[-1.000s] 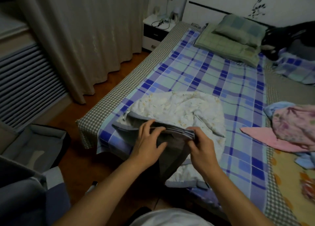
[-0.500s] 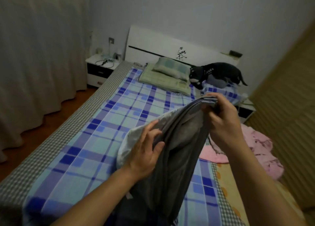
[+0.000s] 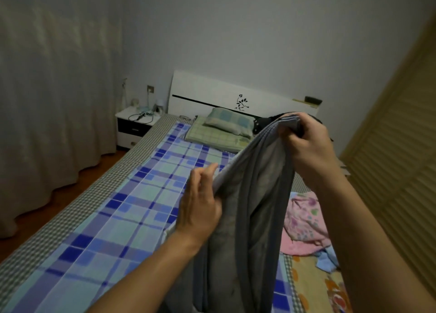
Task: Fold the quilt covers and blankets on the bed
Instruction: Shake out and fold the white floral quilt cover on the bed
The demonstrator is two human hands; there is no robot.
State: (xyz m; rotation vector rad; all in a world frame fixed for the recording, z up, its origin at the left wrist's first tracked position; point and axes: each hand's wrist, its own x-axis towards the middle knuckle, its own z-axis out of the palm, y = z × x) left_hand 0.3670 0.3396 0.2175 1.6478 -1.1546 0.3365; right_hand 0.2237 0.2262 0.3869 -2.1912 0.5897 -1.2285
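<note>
Wide open stretch of blue plaid sheet (image 3: 132,208) to the left of the hanging grey quilt cover (image 3: 250,208), flat and bare right up to the green pillows (image 3: 224,128) at the headboard. On the right it's crowded: a pink floral blanket (image 3: 304,223) is heaped there, just beside the slatted wardrobe door (image 3: 396,171).

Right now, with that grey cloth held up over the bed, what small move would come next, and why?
Probably slide the left hand down and outward along the edge to spread the grey quilt cover. The right hand grips a bunched corner high up, while the rest hangs in loose, uneven folds, so it looks too crumpled to fold yet.
</note>
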